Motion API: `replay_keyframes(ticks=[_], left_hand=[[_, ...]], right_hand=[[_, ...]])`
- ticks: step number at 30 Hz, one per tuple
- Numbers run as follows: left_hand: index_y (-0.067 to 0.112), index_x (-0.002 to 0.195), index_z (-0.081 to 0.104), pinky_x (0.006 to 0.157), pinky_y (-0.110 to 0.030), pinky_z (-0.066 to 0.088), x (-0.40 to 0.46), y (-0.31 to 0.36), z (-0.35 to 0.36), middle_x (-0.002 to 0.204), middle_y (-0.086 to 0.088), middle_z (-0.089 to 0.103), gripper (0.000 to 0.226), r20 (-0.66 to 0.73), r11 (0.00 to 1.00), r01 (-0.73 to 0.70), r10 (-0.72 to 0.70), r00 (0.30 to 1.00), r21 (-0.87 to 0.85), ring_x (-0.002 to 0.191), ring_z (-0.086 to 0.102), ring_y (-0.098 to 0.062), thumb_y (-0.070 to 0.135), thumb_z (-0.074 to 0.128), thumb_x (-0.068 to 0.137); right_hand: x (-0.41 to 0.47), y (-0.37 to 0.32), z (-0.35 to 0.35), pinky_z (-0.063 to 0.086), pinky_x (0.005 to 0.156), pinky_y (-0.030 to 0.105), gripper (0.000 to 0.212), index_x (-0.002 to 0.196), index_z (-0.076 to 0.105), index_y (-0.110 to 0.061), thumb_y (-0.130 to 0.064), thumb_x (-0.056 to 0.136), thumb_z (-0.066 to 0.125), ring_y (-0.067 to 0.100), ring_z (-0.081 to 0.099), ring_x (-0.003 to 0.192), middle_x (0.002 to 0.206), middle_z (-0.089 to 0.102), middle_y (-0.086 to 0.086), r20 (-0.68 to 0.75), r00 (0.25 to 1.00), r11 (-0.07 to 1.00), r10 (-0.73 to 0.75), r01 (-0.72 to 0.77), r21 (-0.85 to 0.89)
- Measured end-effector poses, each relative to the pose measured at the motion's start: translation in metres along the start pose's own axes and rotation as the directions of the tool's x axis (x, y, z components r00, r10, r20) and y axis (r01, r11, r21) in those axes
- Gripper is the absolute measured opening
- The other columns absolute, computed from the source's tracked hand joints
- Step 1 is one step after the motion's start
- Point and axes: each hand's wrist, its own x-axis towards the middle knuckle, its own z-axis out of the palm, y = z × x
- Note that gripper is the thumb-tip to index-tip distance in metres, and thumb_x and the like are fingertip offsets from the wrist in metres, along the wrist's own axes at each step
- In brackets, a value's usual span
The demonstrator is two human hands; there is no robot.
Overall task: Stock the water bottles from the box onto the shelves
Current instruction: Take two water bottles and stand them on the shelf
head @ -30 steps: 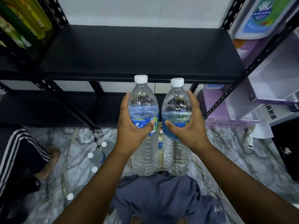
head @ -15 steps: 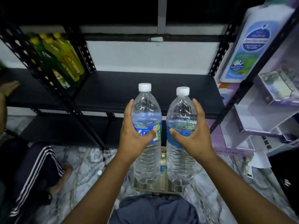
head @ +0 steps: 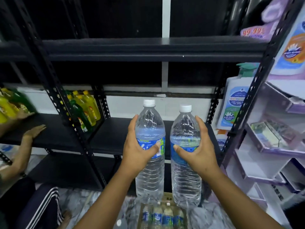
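Far off to the left of the left hand point(head: 139, 150), another person's open hand point(head: 33, 132) lies flat on a black metal shelf board point(head: 54, 134), above a dark trouser leg with white stripes point(head: 42, 207). Nearer, still left of that hand and behind a perforated black upright point(head: 66, 103), stand yellow and green plastic bottles with yellow caps point(head: 85, 109).

The left hand grips the left clear plastic water bottle with a white cap and blue label point(head: 150, 146), fingers round its far side and thumb across the label. The bottle is upright, held in the air in front of the empty black middle shelf point(head: 112, 134).

Just to its right, close beside it though I cannot tell whether they touch, the right hand point(head: 196, 150) grips the right clear water bottle with a white cap point(head: 185, 156) the same way, its cap a little lower.

Below and between the wrists, a cardboard box point(head: 166, 195) on the marbled floor point(head: 79, 202) holds more small-looking water bottles with blue labels point(head: 162, 216).

To the right of the right hand stands a white pump bottle with a teal top and blue label point(head: 234, 103), and beyond it lilac cardboard display boxes point(head: 272, 139).
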Motion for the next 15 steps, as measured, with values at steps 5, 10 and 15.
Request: replay_keyframes(ticks=[5,10,15], left_hand=[[0.051,0.143,0.022,0.101,-0.04,0.05,0.028,0.022,-0.01,0.138,0.01,0.049,0.104,-0.014,0.999,-0.04,0.04,0.999,-0.006,0.122,0.053,-0.009,0.01,0.084,0.069],[0.052,0.143,0.021,0.096,-0.029,0.052,0.062,0.04,-0.027,0.136,0.012,0.05,0.104,-0.01,0.991,-0.12,0.119,0.993,-0.051,0.118,0.056,-0.004,0.008,0.083,0.071],[0.053,0.142,0.022,0.094,-0.027,0.053,0.103,0.058,-0.05,0.136,0.01,0.051,0.104,0.0,0.977,-0.194,0.195,0.981,-0.092,0.117,0.057,-0.004,0.008,0.083,0.072]], right_hand=[[0.027,-0.031,-0.004,0.026,0.098,0.005,0.102,0.145,0.019,-0.05,-0.027,0.071,0.085,-0.004,0.035,0.13,0.145,0.036,-0.02,-0.036,0.998,0.999,-0.046,0.046,-0.001],[0.057,-0.057,-0.001,0.034,0.104,0.02,0.101,0.146,0.021,-0.046,-0.028,0.07,0.085,0.003,0.04,0.131,0.144,0.039,-0.018,-0.092,0.991,0.995,-0.098,0.098,-0.011],[0.09,-0.088,0.008,0.035,0.104,0.015,0.102,0.147,0.02,-0.046,-0.032,0.071,0.085,0.001,0.041,0.13,0.145,0.039,-0.02,-0.118,0.979,0.986,-0.167,0.166,-0.022]])
